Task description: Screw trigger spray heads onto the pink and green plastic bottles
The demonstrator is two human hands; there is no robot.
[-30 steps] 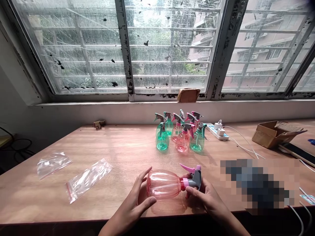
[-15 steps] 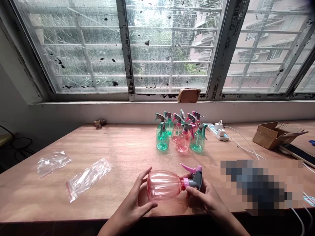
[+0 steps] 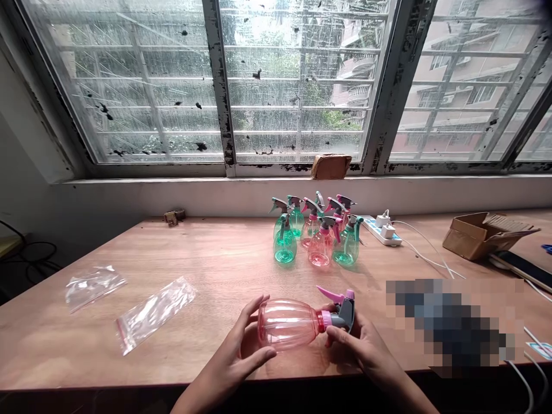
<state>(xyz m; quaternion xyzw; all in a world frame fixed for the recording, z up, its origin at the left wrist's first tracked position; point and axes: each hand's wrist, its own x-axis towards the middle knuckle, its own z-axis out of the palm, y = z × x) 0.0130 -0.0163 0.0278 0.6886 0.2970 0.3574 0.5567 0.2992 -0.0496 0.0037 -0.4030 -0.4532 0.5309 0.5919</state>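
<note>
A clear pink spray bottle [image 3: 288, 325] lies sideways just above the table's front part, its base to the left and its pink-and-grey trigger head to the right. Around the base curve the thumb and fingers of my left hand [image 3: 241, 339], closed on the bottle. My right hand [image 3: 360, 345] grips the neck below the spray head, with the thumb at the collar and the other fingers partly hidden behind it. The pink trigger points up and left, away from my fingers.
Several green and pink spray bottles [image 3: 319, 247] stand grouped near the wall. Two clear zip bags [image 3: 155, 316] lie at the left. A power strip [image 3: 388, 238] with white cables, an open cardboard box [image 3: 478, 238] and a pixelated dark object [image 3: 452, 322] are on the right.
Nearly nothing differs. My left thumb has shifted slightly up against the bottle's base; the bottle and my right hand stay in place.
</note>
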